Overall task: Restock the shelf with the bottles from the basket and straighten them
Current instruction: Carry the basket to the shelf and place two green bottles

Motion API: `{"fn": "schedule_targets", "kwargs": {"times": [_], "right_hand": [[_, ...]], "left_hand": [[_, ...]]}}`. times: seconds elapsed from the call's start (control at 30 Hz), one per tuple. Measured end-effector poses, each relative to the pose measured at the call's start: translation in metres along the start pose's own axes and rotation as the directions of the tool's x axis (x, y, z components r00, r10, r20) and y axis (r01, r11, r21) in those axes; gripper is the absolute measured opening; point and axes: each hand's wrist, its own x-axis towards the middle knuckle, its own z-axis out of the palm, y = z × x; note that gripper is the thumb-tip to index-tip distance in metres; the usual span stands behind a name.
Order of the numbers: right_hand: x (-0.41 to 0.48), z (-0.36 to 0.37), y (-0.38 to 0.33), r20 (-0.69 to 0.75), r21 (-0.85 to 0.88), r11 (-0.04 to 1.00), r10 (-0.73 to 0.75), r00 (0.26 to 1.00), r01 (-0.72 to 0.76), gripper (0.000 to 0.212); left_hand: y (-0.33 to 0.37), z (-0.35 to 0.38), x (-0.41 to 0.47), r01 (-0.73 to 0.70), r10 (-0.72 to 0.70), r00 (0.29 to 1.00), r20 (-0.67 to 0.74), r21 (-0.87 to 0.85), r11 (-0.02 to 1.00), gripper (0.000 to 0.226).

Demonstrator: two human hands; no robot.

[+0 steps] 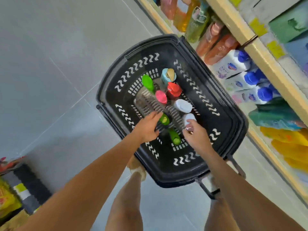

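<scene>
I am at the pick-up step: both hands are down inside the black basket (168, 52), which sits on the grey floor at the centre of the frame, and nothing has left it for this round yet. My left hand (147, 128) is spread fairly wide, fingers reaching toward the green-capped bottle (164, 119) just beside them; I cannot tell whether they touch it. My right hand (195, 136) curls narrowly around the white-capped bottle (189, 118) at the lower right of the cluster, fingertips on its cap, though I judge the grip is not fully closed.

The rest of the bottles stand upright in the basket: another green bottle (175, 138) between my wrists, a white one (183, 105), a pink one (161, 97), a red pump bottle (174, 90), a tall green one (148, 82) and a pale blue one (168, 75).

The shelf (260, 52) runs along the right edge, rows of bottles already on it. Next I need firm grips on both bottles, a straight lift clear of the neighbours, then a swing to the right.
</scene>
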Motion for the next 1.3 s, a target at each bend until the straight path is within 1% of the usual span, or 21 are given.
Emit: {"fn": "schedule_targets", "kwargs": {"times": [0.07,0.13,0.27,0.43,0.5,0.63,0.73,0.83,0.93,1.07,1.2,1.3], "right_hand": [[-0.004,0.017,0.012,-0.025,0.061,0.996,0.068,0.997,-0.066,0.045],[-0.007,0.032,0.02,-0.033,0.13,0.982,0.144,0.989,-0.138,0.054],[-0.01,0.059,0.032,-0.117,0.239,0.95,0.234,0.965,-0.202,0.067],[-0.002,0.091,0.046,-0.178,0.245,0.931,0.317,0.931,-0.27,0.075],[0.008,0.107,0.052,-0.201,0.229,0.932,0.328,0.923,-0.281,0.08],[0.03,0.127,0.062,-0.209,0.216,0.923,0.363,0.908,-0.32,0.083],[0.041,0.14,0.07,-0.23,0.239,0.901,0.414,0.88,-0.362,0.079],[0.051,0.15,0.074,-0.265,0.301,0.877,0.454,0.85,-0.375,0.066],[0.056,0.154,0.075,-0.366,0.299,0.884,0.454,0.812,-0.359,0.05],[0.058,0.157,0.073,-0.432,0.375,0.864,0.484,0.761,-0.336,0.045],[0.053,0.144,0.072,-0.456,0.399,0.865,0.475,0.753,-0.304,0.041],[0.036,0.128,0.061,-0.448,0.384,0.879,0.446,0.775,-0.284,0.044]], "left_hand": [[-0.003,0.002,0.013,-0.071,0.067,0.996,0.051,0.084,0.994,0.083],[-0.003,0.005,0.023,-0.124,0.114,0.99,0.087,0.118,0.985,0.083],[-0.005,0.013,0.039,-0.164,0.136,0.976,0.17,0.162,0.973,0.084],[-0.019,0.016,0.067,-0.145,0.099,0.977,0.187,0.253,0.956,0.083],[-0.026,0.017,0.08,-0.16,0.117,0.979,0.166,0.279,0.947,0.083],[-0.046,0.026,0.103,-0.217,0.175,0.97,0.171,0.273,0.937,0.082],[-0.058,0.035,0.117,-0.287,0.249,0.948,0.199,0.192,0.938,0.076],[-0.06,0.042,0.123,-0.344,0.304,0.922,0.239,0.15,0.927,0.068],[-0.06,0.047,0.128,-0.377,0.349,0.915,0.204,0.117,0.919,0.058],[-0.061,0.046,0.133,-0.408,0.383,0.905,0.187,0.125,0.904,0.051],[-0.056,0.037,0.129,-0.417,0.389,0.902,0.187,0.142,0.898,0.045],[-0.049,0.022,0.113,-0.414,0.382,0.904,0.19,0.176,0.893,0.045]]}}
